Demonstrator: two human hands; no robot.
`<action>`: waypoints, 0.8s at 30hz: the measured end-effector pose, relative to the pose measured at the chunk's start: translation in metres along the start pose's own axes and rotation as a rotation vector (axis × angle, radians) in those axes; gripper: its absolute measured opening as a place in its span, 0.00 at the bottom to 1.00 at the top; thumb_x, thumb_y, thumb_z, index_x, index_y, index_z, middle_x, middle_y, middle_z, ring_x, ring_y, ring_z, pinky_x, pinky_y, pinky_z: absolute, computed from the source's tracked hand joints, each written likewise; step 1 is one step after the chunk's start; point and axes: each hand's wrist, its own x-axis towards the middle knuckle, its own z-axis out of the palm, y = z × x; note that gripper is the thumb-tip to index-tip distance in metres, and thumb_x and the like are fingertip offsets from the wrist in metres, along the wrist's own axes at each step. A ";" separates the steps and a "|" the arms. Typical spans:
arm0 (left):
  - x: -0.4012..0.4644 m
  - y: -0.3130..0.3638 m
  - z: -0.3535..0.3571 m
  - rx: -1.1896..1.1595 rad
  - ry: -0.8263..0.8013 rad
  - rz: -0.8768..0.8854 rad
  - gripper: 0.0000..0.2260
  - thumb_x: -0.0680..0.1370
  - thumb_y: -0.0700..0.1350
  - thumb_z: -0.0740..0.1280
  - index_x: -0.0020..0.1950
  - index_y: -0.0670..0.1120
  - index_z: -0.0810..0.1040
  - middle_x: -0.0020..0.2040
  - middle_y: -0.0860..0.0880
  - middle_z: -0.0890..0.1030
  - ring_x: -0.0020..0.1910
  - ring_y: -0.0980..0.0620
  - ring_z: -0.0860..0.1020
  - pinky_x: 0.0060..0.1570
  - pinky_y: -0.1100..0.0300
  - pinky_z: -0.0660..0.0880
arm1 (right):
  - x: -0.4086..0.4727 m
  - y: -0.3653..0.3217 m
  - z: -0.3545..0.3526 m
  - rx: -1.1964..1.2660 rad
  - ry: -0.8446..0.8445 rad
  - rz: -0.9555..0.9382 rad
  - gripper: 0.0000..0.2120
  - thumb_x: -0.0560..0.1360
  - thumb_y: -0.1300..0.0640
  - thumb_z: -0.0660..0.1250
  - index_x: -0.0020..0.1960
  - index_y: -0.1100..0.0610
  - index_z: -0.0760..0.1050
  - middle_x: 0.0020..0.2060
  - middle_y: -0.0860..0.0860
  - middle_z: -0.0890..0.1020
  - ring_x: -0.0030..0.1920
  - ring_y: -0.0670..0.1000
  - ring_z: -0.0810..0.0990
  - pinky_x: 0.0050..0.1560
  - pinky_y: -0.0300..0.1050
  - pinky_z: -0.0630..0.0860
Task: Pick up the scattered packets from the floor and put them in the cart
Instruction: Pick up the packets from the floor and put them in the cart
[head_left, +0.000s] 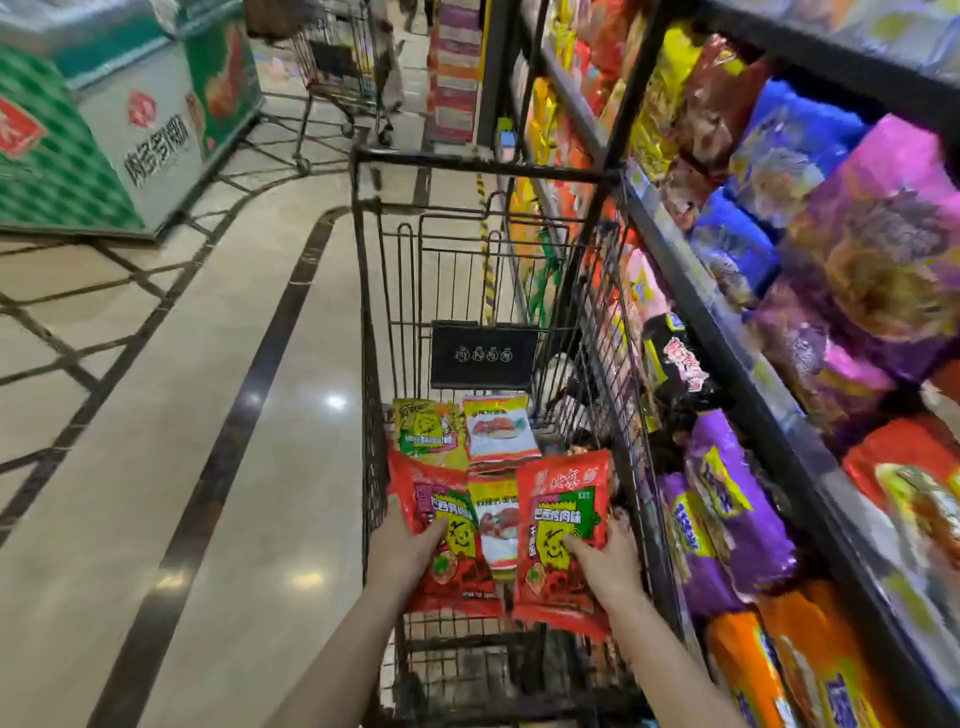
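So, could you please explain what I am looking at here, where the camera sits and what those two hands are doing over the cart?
There is no machine: a person wears one wide-angle camera on the head, looking forward and down, so you see their own arms. The left hand grips one red packet, and the right hand grips another red packet, both held over the black wire cart. A yellow and white packet shows between them; who holds it is unclear. Deeper in the cart lie a yellow packet and a white packet. Snack shelves stand on the right.
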 end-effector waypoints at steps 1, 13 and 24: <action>0.017 -0.003 0.007 0.006 0.005 -0.030 0.24 0.74 0.49 0.70 0.67 0.44 0.70 0.55 0.45 0.81 0.53 0.45 0.79 0.52 0.58 0.72 | 0.024 0.003 0.007 -0.020 -0.027 0.019 0.21 0.73 0.59 0.70 0.64 0.60 0.71 0.55 0.55 0.78 0.60 0.57 0.76 0.62 0.47 0.71; 0.139 -0.053 0.053 0.100 -0.069 -0.311 0.24 0.75 0.47 0.70 0.68 0.43 0.67 0.55 0.45 0.81 0.50 0.46 0.80 0.53 0.59 0.74 | 0.177 0.038 0.076 -0.192 -0.343 0.303 0.29 0.74 0.59 0.69 0.71 0.64 0.64 0.65 0.54 0.71 0.68 0.57 0.69 0.66 0.45 0.66; 0.164 -0.087 0.078 0.247 0.149 -0.416 0.29 0.76 0.39 0.66 0.74 0.44 0.57 0.66 0.39 0.70 0.63 0.38 0.71 0.58 0.47 0.69 | 0.214 0.068 0.101 -0.282 -0.134 0.324 0.24 0.75 0.61 0.67 0.68 0.62 0.65 0.64 0.59 0.74 0.63 0.58 0.74 0.64 0.50 0.71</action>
